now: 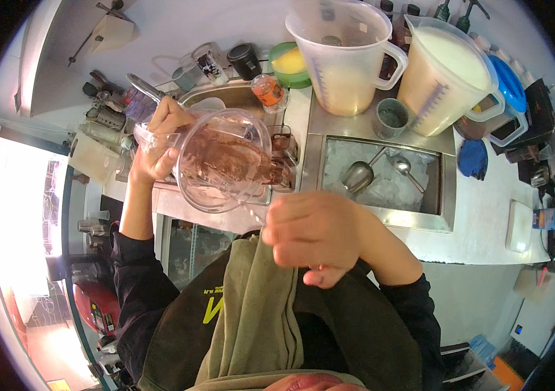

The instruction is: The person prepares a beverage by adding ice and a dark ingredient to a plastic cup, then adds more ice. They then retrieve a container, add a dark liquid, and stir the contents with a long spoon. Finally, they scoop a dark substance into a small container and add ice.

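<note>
My left hand (157, 141) grips the handle of a clear plastic pitcher (187, 188), which is tilted over the counter's edge beside the sink. Brown liquid or residue (226, 156) coats the inside of the pitcher and reaches towards its right side. In front of my body, my right hand (314, 232) is closed on a thin twisted metal handle (254, 213), probably a bar spoon, pointing into the pitcher; its far end is unclear. Just right of the pitcher stand clear glasses (285, 141) with brown contents, partly hidden behind it.
A steel ice bin (382, 178) holds a metal scoop (359, 176) and another scoop. Two large measuring jugs (343, 73) with pale liquid stand behind it, near a grey cup (391, 119). The sink (238, 97) lies behind the pitcher. A blue cloth or pad (472, 159) lies at right.
</note>
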The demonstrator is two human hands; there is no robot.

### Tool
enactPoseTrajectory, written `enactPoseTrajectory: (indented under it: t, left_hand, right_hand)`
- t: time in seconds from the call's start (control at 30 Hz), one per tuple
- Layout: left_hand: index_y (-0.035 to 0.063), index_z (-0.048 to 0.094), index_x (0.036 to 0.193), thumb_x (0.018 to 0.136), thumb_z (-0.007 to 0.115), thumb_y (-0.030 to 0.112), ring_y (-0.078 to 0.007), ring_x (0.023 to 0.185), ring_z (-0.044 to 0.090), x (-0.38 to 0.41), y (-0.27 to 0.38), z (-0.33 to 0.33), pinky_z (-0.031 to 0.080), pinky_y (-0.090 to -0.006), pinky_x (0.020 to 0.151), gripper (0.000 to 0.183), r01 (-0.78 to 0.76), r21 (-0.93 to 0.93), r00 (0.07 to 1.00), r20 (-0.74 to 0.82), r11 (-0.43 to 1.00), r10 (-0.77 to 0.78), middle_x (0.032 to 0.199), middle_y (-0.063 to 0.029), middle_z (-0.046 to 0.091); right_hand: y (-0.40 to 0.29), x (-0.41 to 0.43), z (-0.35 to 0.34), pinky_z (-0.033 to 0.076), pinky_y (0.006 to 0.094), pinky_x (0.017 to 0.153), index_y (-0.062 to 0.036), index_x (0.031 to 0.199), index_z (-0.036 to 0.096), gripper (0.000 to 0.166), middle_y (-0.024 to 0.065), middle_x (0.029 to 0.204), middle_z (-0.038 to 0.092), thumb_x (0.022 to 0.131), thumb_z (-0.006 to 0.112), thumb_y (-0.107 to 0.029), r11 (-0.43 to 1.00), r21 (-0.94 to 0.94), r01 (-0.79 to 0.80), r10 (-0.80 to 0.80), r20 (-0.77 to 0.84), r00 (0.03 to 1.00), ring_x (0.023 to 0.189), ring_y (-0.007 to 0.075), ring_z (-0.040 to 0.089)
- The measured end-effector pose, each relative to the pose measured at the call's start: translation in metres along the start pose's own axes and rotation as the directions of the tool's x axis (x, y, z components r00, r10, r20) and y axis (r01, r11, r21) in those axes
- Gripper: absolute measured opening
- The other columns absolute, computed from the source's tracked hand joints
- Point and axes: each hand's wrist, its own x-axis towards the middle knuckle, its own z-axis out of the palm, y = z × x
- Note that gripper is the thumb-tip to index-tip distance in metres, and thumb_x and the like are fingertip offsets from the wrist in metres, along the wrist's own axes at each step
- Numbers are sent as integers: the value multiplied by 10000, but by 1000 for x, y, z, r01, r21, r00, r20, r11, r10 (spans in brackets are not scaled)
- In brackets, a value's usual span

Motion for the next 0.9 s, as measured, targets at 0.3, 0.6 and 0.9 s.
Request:
enactPoseTrajectory:
  t: [0.3, 0.6, 0.9]
  left_hand:
    - [-50, 618, 1042, 854, 429, 643, -268, 801, 466, -2, 0, -3, 391, -367, 717, 743, -4, -21, 1000, -6, 1000, 4, 859, -144, 459]
    - [-56, 618, 1038, 865, 440, 626, -264, 807, 456, 1, -3, -3, 389, -367, 723, 726, -44, -52, 999, -5, 998, 44, 868, -144, 460]
    - [-34, 635, 1012, 864, 382, 689, -254, 785, 449, 7, 0, -2, 382, -365, 695, 780, -44, -26, 999, -13, 999, 43, 841, -131, 455]
  right_hand:
    - [-24, 5, 2, 480, 406, 666, -64, 727, 508, 466, 118, 860, 542, 985, 347, -417, 999, -23, 37, -37, 28, 999, 734, 310, 536]
    - [-20, 6, 7, 471, 409, 668, -62, 741, 509, 447, 124, 867, 541, 974, 368, -416, 992, -124, 31, -28, 24, 999, 745, 306, 535]
    - [25, 6, 29, 490, 454, 796, -36, 871, 523, 344, 163, 959, 573, 916, 482, -375, 972, -186, -142, 137, -42, 990, 880, 365, 564]
